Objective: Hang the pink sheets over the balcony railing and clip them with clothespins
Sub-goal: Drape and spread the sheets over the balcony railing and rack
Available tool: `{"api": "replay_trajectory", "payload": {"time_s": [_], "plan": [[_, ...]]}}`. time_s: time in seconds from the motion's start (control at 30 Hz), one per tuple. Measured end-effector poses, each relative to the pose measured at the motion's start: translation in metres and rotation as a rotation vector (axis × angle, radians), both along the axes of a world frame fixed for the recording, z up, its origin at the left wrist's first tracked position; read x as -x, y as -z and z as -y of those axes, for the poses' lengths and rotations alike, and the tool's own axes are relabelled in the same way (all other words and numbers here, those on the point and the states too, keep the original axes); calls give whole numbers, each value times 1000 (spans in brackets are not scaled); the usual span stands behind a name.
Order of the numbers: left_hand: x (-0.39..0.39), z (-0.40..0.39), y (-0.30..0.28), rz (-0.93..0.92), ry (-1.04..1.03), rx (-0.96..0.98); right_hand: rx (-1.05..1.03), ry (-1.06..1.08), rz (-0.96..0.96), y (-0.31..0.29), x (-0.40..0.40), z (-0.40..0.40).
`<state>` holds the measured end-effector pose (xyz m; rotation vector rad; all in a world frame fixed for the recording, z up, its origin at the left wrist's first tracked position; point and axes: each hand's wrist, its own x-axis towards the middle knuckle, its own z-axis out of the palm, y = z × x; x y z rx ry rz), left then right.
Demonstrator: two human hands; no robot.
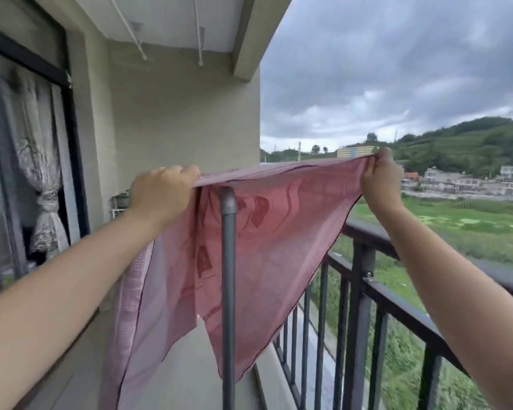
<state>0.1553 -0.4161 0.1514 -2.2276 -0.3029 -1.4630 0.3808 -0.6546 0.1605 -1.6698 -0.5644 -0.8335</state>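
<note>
The thin, pink, patterned cotton sheet (279,232) was held up at about chest height between both hands, its top edge pulled nearly taut from one hand to the other. The left hand (160,192) had its fingers curled over that edge at the left end, knuckles toward the camera; the right hand (381,179) pinched a gathered corner at the right end, fingers closed on the bunched cloth. Below the edge the sheet fell in soft folds, and a longer, paler stretch trailed down on the left toward the balcony floor.

The cloth looked light and limp: it sagged wherever it was not stretched, and light showed through it. It seemed to lie across or just behind the top of a grey metal upright pole with an elbow joint (228,261); which of the two could not be told. The black metal balcony railing (397,300) ran along the right, below the right forearm and apart from the sheet.

Such fabric would probably drape easily over a rail but slide off or lift in wind, so the top hem, held well apart, seemed the right place to grip. No clothespins were in sight.
</note>
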Motion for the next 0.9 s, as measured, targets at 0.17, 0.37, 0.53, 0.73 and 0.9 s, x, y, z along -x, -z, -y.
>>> {"api": "replay_trajectory", "payload": {"time_s": [0.17,0.37,0.53,0.73,0.9], "plan": [[-14,39,-30,97,77,-141,-140,194,343,-32,-7,59],[-1,6,-1,-38,-132,71,1149,97,102,23,-5,43],[6,-1,-5,-90,-174,120,1142,276,-25,39,-18,16],[38,-33,41,-154,-268,96,1250,94,32,62,0,-14],[39,-40,96,-344,-384,354,1235,-133,48,125,40,-45]]}}
